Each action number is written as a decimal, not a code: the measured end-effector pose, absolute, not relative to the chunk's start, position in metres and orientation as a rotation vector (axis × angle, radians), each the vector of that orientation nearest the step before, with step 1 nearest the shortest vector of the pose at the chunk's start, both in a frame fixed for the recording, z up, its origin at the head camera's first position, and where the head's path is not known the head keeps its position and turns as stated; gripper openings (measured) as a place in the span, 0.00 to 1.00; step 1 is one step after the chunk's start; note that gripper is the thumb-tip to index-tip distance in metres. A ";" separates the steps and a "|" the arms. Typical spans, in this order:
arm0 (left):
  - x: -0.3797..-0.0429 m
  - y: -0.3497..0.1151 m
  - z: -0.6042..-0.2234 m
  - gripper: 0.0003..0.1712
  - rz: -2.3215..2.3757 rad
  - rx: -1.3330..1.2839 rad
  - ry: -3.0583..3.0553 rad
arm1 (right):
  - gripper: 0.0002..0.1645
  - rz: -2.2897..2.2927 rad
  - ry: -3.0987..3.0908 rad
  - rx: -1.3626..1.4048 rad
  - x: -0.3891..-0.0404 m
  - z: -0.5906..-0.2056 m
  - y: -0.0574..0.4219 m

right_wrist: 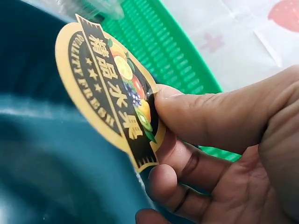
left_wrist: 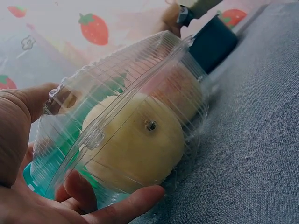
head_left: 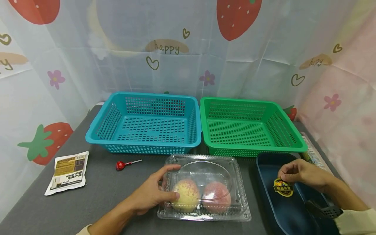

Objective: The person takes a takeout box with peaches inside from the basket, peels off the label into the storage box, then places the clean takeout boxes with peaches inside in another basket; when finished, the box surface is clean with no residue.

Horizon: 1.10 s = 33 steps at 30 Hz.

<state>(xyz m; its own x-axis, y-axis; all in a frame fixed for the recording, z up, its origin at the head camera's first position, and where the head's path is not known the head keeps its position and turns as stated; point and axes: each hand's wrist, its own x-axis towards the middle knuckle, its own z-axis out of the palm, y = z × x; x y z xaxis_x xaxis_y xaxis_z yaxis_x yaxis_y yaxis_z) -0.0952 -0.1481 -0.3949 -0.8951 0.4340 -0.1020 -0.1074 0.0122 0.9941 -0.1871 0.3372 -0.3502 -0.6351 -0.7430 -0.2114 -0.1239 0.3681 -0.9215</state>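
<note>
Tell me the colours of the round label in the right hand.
The label is black and gold with multicoloured fruit, clearest in the right wrist view.

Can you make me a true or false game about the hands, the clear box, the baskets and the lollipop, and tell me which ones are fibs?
1. The left hand holds the clear box. True.
2. There are three fruits inside it. False: there are two, a yellow fruit and a pink fruit.
3. The right hand pinches a round label. True.
4. In the head view, the green basket stands right of the blue basket. True.
5. The lollipop is in a basket. False: the lollipop lies on the gray table.
</note>
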 end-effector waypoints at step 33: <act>-0.097 -0.150 -0.394 0.44 1.941 0.309 1.853 | 0.10 -1.155 2.127 -0.617 -0.184 -0.383 0.340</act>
<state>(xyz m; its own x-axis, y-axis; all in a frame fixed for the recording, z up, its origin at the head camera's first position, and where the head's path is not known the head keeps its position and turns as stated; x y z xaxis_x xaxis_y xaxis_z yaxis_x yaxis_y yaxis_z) -0.0965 -0.1500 -0.3943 -0.8795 0.4561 -0.1362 -0.1572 -0.0083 0.9875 -0.1838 0.3399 -0.3830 -0.6902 -0.6558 -0.3058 -0.1009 0.5057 -0.8568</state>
